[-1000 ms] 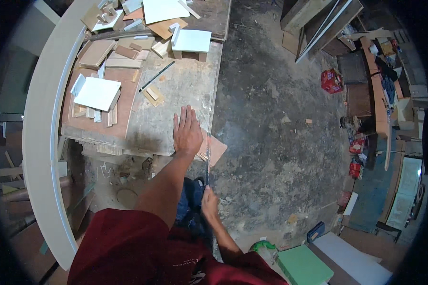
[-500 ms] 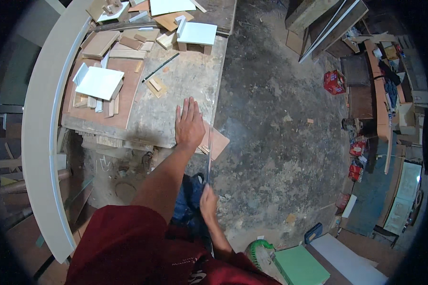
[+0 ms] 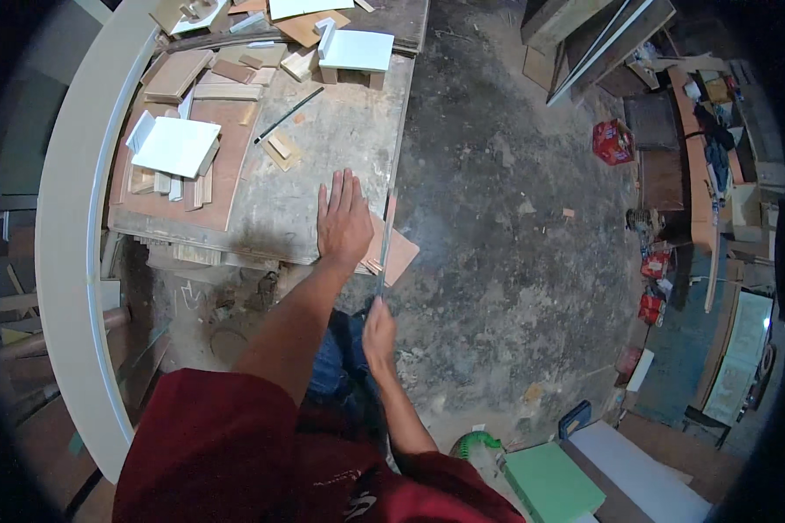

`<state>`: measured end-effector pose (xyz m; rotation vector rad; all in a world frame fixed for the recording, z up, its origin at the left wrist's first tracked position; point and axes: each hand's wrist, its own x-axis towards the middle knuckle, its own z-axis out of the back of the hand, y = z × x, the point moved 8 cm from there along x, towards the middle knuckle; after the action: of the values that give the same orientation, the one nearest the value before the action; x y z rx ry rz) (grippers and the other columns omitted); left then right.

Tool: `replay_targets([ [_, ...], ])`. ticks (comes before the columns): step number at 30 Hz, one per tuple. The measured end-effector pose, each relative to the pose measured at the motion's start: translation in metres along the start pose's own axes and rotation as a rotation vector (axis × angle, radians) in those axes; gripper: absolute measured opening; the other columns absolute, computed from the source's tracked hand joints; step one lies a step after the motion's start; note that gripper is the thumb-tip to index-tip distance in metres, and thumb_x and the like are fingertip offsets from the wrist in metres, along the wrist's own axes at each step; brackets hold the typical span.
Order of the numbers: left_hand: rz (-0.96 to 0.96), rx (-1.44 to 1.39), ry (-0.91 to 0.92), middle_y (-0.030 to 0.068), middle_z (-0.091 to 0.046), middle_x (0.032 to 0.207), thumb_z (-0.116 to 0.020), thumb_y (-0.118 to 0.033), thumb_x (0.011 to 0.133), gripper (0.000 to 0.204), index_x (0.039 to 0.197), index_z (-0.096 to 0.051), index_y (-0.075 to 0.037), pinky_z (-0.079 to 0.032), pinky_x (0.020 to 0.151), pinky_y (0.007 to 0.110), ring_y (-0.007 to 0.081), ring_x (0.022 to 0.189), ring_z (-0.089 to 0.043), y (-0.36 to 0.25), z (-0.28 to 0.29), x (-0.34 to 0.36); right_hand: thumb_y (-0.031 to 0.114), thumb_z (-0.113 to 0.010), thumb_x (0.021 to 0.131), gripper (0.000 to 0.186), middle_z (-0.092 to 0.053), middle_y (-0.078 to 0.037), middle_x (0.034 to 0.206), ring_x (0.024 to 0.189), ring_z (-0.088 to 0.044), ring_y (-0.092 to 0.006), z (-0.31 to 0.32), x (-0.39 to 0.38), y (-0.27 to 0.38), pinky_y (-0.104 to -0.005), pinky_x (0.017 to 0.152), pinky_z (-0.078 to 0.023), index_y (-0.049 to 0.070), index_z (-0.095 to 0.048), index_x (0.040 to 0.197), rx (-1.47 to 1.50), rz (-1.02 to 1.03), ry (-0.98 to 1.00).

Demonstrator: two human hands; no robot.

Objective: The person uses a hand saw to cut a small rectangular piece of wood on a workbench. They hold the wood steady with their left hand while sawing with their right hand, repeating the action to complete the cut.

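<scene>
Fingers of left hand spread flat pinning thin brown board (overhanging workbench), right hand gripping handsaw

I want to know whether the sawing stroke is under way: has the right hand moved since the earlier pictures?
Cannot tell: the right hand sits just as far below the workbench corner, saw in its grip.

From my feed: left hand flat, fingers spread, pressing a thin brown board at the workbench corner, board sticking out over the edge. Right hand grips a handsaw, blade across the board. White panel & pencil further back.
</scene>
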<state>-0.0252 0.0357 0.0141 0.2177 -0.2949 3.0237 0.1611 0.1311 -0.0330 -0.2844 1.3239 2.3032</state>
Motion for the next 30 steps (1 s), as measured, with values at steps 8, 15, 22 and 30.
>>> replay_targets([
  [8, -0.005, -0.082, 0.010, 0.0170, -0.036, 0.144, -0.044, -0.020, 0.093, 0.045, 0.131, -0.044, 0.004, -0.017, 0.112, 0.047, 0.0278, 0.138, -0.026, 0.004, -0.001, -0.005, 0.024, -0.034, 0.101, 0.039, -0.033, -0.008, 0.058, 0.057, -0.037, -0.0139, -0.010, -0.022, -0.014, -0.0343, 0.052, -0.036, -0.004, -0.047, 0.078, 0.150, -0.038, -0.074],
  [15, -0.002, -0.051, 0.007, 0.0148, -0.038, 0.143, -0.045, -0.023, 0.092, 0.046, 0.131, -0.046, 0.002, -0.019, 0.112, 0.046, 0.0262, 0.137, -0.028, -0.003, 0.006, -0.009, 0.018, -0.037, 0.100, 0.033, -0.032, -0.008, 0.058, 0.055, -0.035, -0.0146, -0.003, -0.056, -0.001, -0.0347, 0.050, -0.033, -0.002, -0.044, 0.076, 0.142, 0.130, -0.196],
  [22, -0.011, -0.113, -0.015, 0.0185, -0.037, 0.143, -0.044, -0.018, 0.093, 0.044, 0.130, -0.044, 0.006, -0.018, 0.112, 0.047, 0.0287, 0.137, -0.028, 0.000, 0.001, 0.002, 0.016, -0.036, 0.099, 0.029, -0.034, -0.014, 0.060, 0.054, -0.039, -0.0213, -0.019, -0.051, -0.013, -0.0368, 0.051, -0.034, -0.004, -0.047, 0.079, 0.230, 0.155, -0.197],
  [30, -0.012, -0.098, 0.000, 0.0186, -0.036, 0.143, -0.044, -0.019, 0.093, 0.045, 0.131, -0.043, 0.006, -0.017, 0.112, 0.046, 0.0282, 0.137, -0.027, -0.002, 0.000, 0.000, 0.018, -0.036, 0.099, 0.028, -0.037, -0.017, 0.064, 0.056, -0.041, -0.0183, -0.032, -0.040, -0.032, -0.0371, 0.053, -0.037, -0.004, -0.049, 0.088, 0.173, 0.048, -0.117],
])
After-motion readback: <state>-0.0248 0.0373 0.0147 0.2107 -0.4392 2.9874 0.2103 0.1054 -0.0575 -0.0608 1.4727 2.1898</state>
